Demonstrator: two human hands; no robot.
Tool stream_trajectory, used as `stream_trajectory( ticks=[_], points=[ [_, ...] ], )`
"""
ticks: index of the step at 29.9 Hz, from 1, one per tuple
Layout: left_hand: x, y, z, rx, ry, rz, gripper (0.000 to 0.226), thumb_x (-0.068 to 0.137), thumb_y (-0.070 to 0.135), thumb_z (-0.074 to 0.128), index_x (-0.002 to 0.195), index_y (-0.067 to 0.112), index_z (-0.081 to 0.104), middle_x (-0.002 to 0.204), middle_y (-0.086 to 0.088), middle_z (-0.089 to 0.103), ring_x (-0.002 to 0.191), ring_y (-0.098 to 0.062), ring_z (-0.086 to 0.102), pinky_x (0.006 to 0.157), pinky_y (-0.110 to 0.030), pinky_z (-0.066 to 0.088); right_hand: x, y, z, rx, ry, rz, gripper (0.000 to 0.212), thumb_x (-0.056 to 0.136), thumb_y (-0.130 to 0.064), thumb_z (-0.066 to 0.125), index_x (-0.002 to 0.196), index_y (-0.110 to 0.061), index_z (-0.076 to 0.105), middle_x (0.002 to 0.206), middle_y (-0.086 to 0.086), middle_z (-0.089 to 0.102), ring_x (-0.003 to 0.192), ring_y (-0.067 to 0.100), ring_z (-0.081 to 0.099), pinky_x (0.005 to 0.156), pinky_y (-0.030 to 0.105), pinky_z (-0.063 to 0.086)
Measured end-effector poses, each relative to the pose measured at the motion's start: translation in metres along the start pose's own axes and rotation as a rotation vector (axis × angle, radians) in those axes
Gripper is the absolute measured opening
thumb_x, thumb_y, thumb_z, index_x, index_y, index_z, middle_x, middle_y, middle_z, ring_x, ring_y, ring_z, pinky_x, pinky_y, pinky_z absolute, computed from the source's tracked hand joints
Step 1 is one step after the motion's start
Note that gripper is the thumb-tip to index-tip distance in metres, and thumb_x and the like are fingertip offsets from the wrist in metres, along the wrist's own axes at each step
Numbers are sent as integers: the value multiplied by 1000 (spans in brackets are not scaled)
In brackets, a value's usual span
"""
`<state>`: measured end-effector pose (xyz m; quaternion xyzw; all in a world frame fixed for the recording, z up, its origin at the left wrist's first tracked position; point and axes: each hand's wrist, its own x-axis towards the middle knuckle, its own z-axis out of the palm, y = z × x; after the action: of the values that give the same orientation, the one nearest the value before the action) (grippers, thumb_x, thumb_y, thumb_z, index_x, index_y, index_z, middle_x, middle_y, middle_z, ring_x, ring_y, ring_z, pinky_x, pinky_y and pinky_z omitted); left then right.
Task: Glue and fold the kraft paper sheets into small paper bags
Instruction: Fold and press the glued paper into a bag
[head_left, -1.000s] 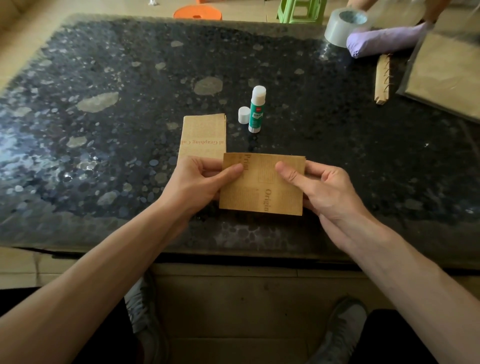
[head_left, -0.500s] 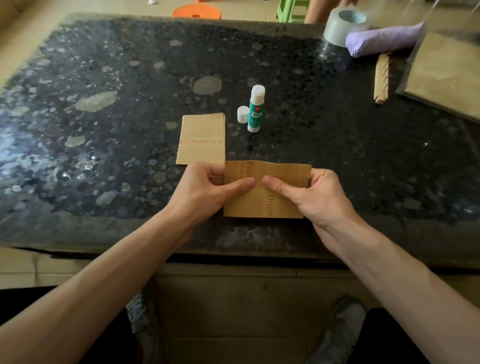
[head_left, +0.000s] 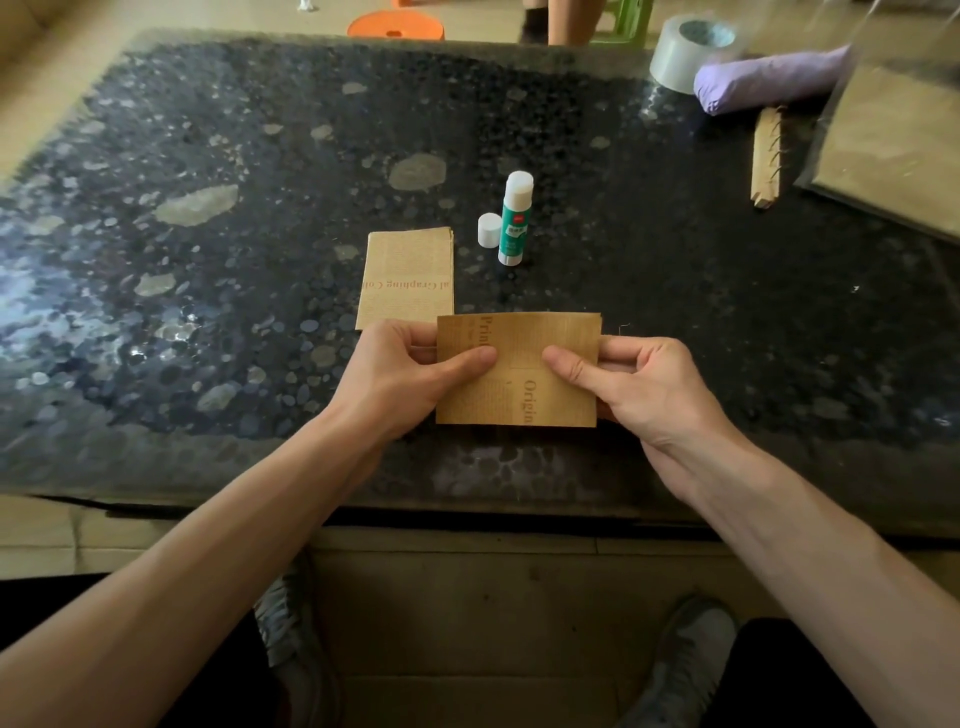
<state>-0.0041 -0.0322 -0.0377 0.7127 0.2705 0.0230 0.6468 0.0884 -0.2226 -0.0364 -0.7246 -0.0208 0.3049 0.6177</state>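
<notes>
Folded sheet pinched by left hand and right hand near table's front edge; one folded piece laid aside; glue uncapped; bag judged unfinished

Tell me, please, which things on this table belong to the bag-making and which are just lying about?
Job in hand:
- kraft sheet, held by left hand and right hand
- folded kraft piece
- uncapped glue stick
- cap
- brown sheets in clear wrap, possibly stock

Lying about:
- tape roll
- purple bundle
- spiral-bound brown pad

Folded printed kraft paper sheet, held.
</notes>
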Motion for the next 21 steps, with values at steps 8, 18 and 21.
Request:
stream_trajectory(
  ticks=[8, 18, 21],
  points=[
    [-2, 2, -4, -26, 16, -10, 21, 85, 24, 79, 104, 16, 78, 95, 4, 79, 90, -8, 76, 76, -23, 62, 2, -1, -4, -1, -3, 9, 26, 83, -26, 84, 107, -17, 77, 96, -2, 81, 92, 10, 78, 73, 24, 63],
    [-3, 4, -4, -102, -62, -50, 25, 88, 23, 76, 112, 13, 76, 101, 0, 79, 97, -13, 76, 83, -28, 62, 1, 1, -1, 56, 71, -16, 29, 82, -27, 84, 108, -17, 77, 98, -2, 81, 94, 10, 77, 87, 34, 62],
    [-2, 4, -4, -82, -46, -29, 25, 88, 22, 76, 111, 13, 76, 101, 0, 79, 95, -13, 76, 83, -29, 62, -2, 1, 3, 95, 1, 2, 39, 79, -31, 86, 115, -23, 73, 105, -4, 80, 100, 11, 76, 92, 36, 60]
  ],
)
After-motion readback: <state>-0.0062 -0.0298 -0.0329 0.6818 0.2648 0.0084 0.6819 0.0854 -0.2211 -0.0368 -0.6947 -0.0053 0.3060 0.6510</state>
